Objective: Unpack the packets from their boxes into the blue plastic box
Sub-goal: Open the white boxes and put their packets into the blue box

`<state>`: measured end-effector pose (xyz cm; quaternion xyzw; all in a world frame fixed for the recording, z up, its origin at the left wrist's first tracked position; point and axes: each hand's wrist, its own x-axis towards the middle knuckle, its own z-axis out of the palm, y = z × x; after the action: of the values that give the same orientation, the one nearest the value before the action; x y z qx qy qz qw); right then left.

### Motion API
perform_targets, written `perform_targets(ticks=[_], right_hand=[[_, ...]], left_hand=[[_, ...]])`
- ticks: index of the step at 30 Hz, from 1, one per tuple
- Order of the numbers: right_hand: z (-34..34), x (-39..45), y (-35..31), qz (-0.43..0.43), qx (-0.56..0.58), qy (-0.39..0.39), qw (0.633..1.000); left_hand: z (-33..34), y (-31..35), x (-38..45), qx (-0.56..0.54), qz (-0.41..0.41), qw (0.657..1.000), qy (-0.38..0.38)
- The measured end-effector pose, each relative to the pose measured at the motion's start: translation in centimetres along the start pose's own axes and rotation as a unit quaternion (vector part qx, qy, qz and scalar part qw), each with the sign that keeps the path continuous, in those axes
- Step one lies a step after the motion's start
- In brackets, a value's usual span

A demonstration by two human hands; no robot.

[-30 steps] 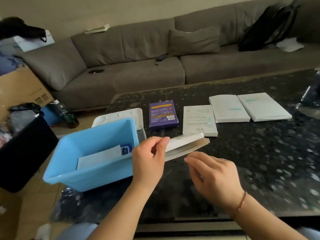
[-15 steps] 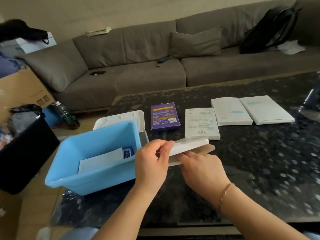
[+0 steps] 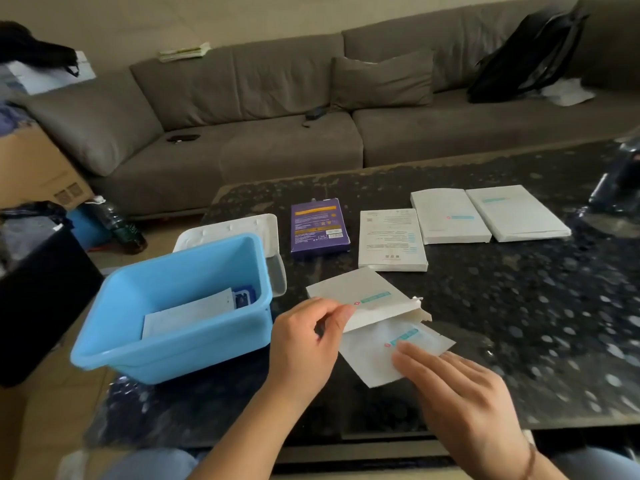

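My right hand (image 3: 464, 393) pinches a white packet (image 3: 388, 351) halfway out of its flat box (image 3: 367, 299), which my left hand (image 3: 304, 344) grips by the edge. Left of that, the blue plastic box (image 3: 166, 348) has a couple packets in already. Farther back, four more boxes (image 3: 393, 239) look untouched, so I'm maybe a third done.

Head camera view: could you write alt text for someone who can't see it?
A left hand pinches an open white box while the right hand draws a white packet from it, beside a blue tub on a dark table.
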<state>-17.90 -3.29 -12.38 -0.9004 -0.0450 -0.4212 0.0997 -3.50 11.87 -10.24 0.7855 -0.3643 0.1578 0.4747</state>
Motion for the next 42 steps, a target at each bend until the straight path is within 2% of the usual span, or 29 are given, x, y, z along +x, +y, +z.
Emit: perform_targets(ticks=[4,8,10,12,14,15,16,17,18,19,20,22,24,26,27,28,30,32,36,38,42], right_hand=[[-2.8,-1.1,0.5,-0.001,0.036,0.024,0.999],[-6.5,-0.4,1.9,0.100,0.157,0.014,0.982],[-7.6,0.2,3.3,0.138,0.223,0.000,0.965],[-8.0,1.0,4.5,0.182,0.333,-0.012,0.925],[-8.1,2.7,5.1,0.218,0.463,-0.024,0.859],[-8.0,3.8,5.2,0.236,0.527,-0.031,0.816],[-7.8,5.0,5.3,0.247,0.586,-0.038,0.771],[-7.6,6.2,5.3,0.247,0.636,-0.047,0.730],[-7.3,7.3,5.3,0.237,0.668,-0.056,0.704],[-7.1,8.2,5.1,0.228,0.683,-0.065,0.691],[-6.8,8.9,4.9,0.231,0.683,-0.068,0.689],[-6.1,9.8,4.6,0.278,0.667,-0.039,0.691],[-5.2,9.6,4.2,0.399,0.623,0.009,0.673],[-4.2,8.6,3.5,0.506,0.594,0.025,0.625],[-3.9,8.1,2.8,0.524,0.598,0.011,0.606],[-3.6,7.9,2.1,0.527,0.600,-0.007,0.601],[-3.1,8.3,0.8,0.505,0.577,-0.038,0.641],[-2.7,9.0,-0.3,0.498,0.542,-0.047,0.675],[-1.9,10.5,-1.0,0.519,0.542,-0.142,0.645],[-1.7,11.7,-1.1,0.513,0.531,-0.211,0.640],[-0.6,15.1,-1.9,0.474,0.489,-0.313,0.662]], left_hand=[[0.4,-1.1,-1.9,-0.003,0.035,0.998,-0.043],[0.8,-2.6,-3.9,0.066,0.158,0.978,-0.123],[0.7,-2.8,-4.4,0.092,0.177,0.965,-0.171],[0.7,-1.5,-3.9,0.074,0.147,0.969,-0.185],[0.7,1.6,-1.9,-0.040,0.025,0.983,-0.177],[0.7,3.2,-0.4,-0.125,-0.067,0.967,-0.211],[0.7,4.7,1.2,-0.218,-0.147,0.924,-0.277],[0.8,5.9,2.5,-0.300,-0.204,0.863,-0.352],[0.7,6.6,3.3,-0.363,-0.240,0.802,-0.409],[0.6,7.2,3.7,-0.412,-0.269,0.751,-0.440],[0.4,7.4,3.8,-0.450,-0.293,0.716,-0.447],[0.2,7.6,3.9,-0.496,-0.329,0.696,-0.402],[-0.2,7.6,4.2,-0.512,-0.371,0.713,-0.303],[-0.8,7.1,4.8,-0.483,-0.404,0.752,-0.193],[-1.2,6.9,5.0,-0.472,-0.412,0.764,-0.154],[-1.5,6.8,5.1,-0.463,-0.415,0.773,-0.125],[-2.2,6.6,5.2,-0.448,-0.420,0.785,-0.085],[-2.8,6.4,5.1,-0.446,-0.427,0.784,-0.062],[-5.5,5.0,5.4,-0.439,-0.426,0.790,-0.036],[-8.1,3.6,6.0,-0.410,-0.415,0.812,-0.030],[-14.1,0.8,7.5,-0.338,-0.371,0.859,-0.104]])
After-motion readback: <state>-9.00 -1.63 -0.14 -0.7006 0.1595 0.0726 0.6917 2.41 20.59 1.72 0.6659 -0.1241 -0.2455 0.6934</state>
